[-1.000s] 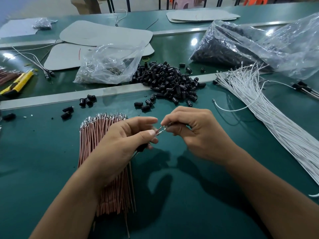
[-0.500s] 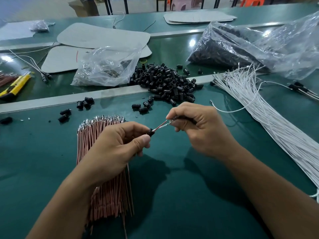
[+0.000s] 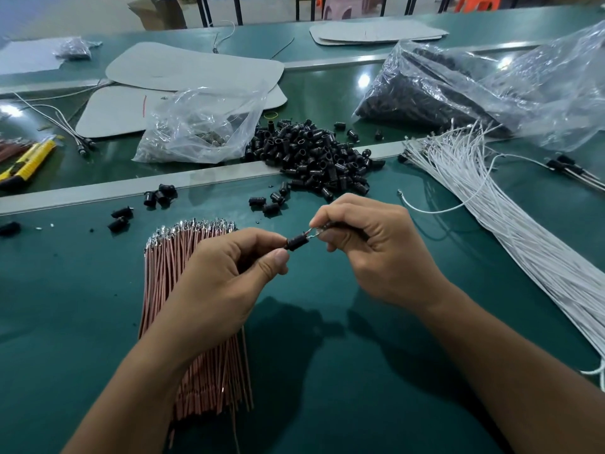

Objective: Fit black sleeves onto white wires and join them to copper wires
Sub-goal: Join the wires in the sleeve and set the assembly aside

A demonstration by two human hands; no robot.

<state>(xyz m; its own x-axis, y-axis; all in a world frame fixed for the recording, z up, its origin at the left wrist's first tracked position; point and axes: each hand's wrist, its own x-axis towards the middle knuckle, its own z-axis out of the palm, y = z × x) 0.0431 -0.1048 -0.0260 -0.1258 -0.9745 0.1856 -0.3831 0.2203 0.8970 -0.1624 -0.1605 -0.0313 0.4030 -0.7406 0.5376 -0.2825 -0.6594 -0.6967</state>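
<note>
My left hand [image 3: 226,276] pinches a small black sleeve [image 3: 296,242] between thumb and forefinger above the green table. My right hand [image 3: 370,250] pinches a thin wire with a metal tip [image 3: 313,231] just right of the sleeve, the tip at the sleeve's mouth. A bundle of copper wires [image 3: 186,244] lies under my left wrist. A heap of black sleeves [image 3: 314,155] sits behind my hands. A long bundle of white wires [image 3: 510,224] runs along the right side.
A clear bag [image 3: 199,126] lies left of the heap, and a large bag of black parts [image 3: 458,86] at the back right. Loose sleeves [image 3: 157,196] are scattered near the metal strip [image 3: 98,196]. A yellow knife [image 3: 26,162] lies far left, grey sheets [image 3: 193,67] behind.
My hands drew slightly apart and the black sleeve came out from behind my left fingers; it now shows between the two hands with the wire tip at its right end.
</note>
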